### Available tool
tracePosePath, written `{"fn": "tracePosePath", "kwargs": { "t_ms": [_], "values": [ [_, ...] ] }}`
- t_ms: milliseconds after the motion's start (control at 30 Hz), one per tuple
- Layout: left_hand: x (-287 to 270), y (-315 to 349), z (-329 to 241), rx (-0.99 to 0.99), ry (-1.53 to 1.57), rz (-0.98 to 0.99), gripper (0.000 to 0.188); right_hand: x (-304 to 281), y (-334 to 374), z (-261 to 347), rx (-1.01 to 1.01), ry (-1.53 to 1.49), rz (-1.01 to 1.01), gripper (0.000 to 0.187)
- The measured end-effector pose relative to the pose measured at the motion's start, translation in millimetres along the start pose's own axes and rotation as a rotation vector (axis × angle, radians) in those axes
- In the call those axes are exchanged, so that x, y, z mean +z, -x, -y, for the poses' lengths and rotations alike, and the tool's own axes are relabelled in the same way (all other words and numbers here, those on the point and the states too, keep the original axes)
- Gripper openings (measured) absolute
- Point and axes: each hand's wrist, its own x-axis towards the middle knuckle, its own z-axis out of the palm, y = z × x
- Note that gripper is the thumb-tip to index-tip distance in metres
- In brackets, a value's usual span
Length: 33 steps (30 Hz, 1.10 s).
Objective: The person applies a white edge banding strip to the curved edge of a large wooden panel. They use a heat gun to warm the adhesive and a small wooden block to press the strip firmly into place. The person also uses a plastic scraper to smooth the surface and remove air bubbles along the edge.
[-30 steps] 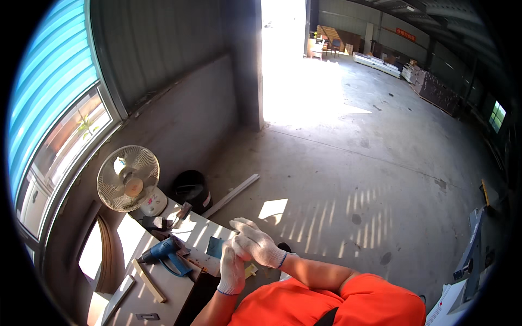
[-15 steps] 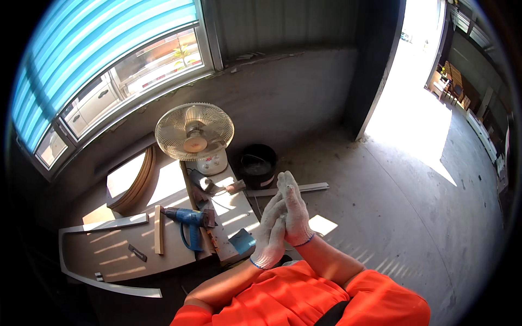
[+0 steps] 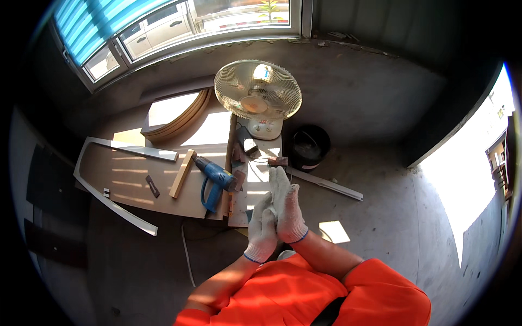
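In white knit gloves with blue cuffs, my left hand [image 3: 261,234] and my right hand [image 3: 289,213] press together palm to palm in front of my body. The fingers of both are stretched out and hold nothing that I can see; the palms themselves are hidden. Beyond the fingertips a small brown block [image 3: 278,161] lies on the narrow white tabletop [image 3: 254,187]. To the left, a blue heat gun [image 3: 218,176] rests near the edge of the brown board, beside a wooden strip [image 3: 182,174].
A white fan [image 3: 265,128] stands at the table's back, with a black bucket [image 3: 310,148] on the floor beside it. Stacked curved boards [image 3: 176,117], a bent white strip [image 3: 128,216] and a small flat tool [image 3: 152,186] lie left. A white rail [image 3: 326,185] lies right of the table.
My view has swung left and down, so the table and fan appear farther right and higher. My hands stay pressed together, shifted slightly against each other.
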Motion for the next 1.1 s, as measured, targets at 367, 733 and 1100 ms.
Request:
{"fn": "tracePosePath", "kwargs": {
  "t_ms": [367, 733, 1100],
  "values": [
    [-17, -19, 75, -0.432, 0.195, -0.092, 0.045, -58, 50, -8, -0.016, 0.927, 0.2, 0.078],
    [-85, 25, 57, -0.735, 0.712, -0.085, 0.119, -72, -19, 84, -0.876, 0.924, 0.109, 0.074],
    [-191, 168, 136, -1.027, 0.576, -0.508, 0.07, -172, -143, 50, -0.018, 1.784, -0.45, 0.069]
  ]
}}
